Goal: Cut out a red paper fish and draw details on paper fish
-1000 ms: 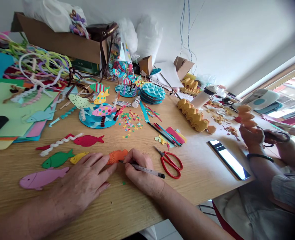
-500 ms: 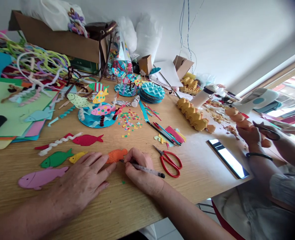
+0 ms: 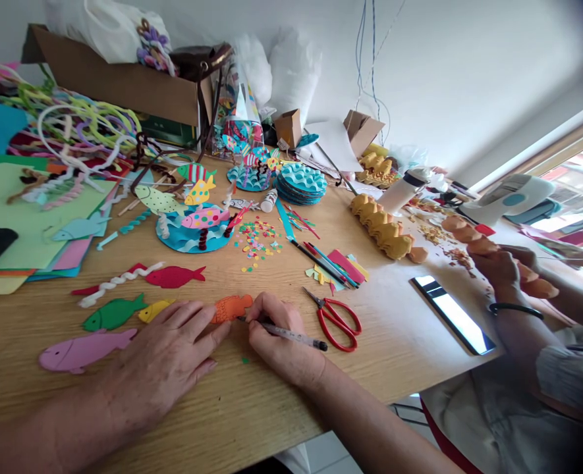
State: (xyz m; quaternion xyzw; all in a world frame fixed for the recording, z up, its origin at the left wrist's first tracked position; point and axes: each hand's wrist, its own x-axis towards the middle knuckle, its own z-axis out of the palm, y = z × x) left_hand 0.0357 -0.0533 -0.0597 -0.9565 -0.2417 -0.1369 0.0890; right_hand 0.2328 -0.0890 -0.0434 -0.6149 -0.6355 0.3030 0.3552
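Note:
An orange paper fish (image 3: pixel 232 307) with drawn scale lines lies on the table between my hands. My left hand (image 3: pixel 165 355) rests flat with fingers stretched, its fingertips at the fish's left end. In my right hand (image 3: pixel 278 332) a black-capped pen (image 3: pixel 298 338) is gripped, its tip at the fish's lower right edge. Around my left hand lie a pink fish (image 3: pixel 86 350), a green fish (image 3: pixel 112 312), a red fish (image 3: pixel 175 276) and a yellow fish (image 3: pixel 153 310), partly covered by my fingers. Red-handled scissors (image 3: pixel 338 321) lie right of my right hand.
A blue base with paper fish (image 3: pixel 192 237), confetti (image 3: pixel 256 240) and pencils (image 3: pixel 328 263) lie farther back. At right are a phone (image 3: pixel 452 315), an egg-carton strip (image 3: pixel 383 227) and a co-worker's hands (image 3: pixel 501 270) holding another carton piece. Pipe cleaners (image 3: pixel 74 131) pile up at left.
My hands and the pen hold almost the same place on the orange fish. At right, the co-worker's hands have shifted on the carton piece, and their dark scissors no longer show.

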